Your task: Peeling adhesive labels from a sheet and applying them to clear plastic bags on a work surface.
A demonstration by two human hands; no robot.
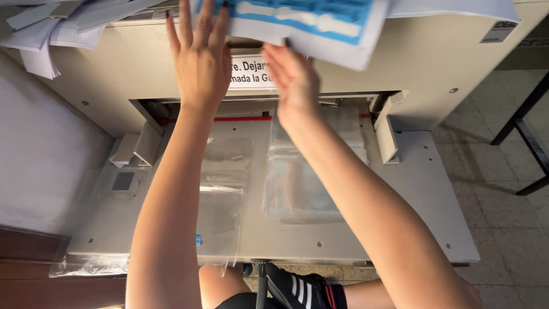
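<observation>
Both hands up top: left hand [201, 60] flat and open on the blue-printed sheet stack [320, 26], right hand [293, 74] grip pinching its lower edge, clear sleeves [297, 177] below on the cutter bed [423, 194].

Place: we are looking at a print or copy workshop.
Evidence: we are seeing a paper-cutting machine [343, 189], paper stacks [51, 28], clear sleeves [297, 183].

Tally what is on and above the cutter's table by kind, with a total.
Hands, left hand and right hand, both on the printed sheet: 2
Blue-and-white printed sheet: 1
Groups of clear plastic bags on the cutter table, a left pile and a right stack: 2
Loose white paper pile on the machine top: 1
Total: 6
</observation>
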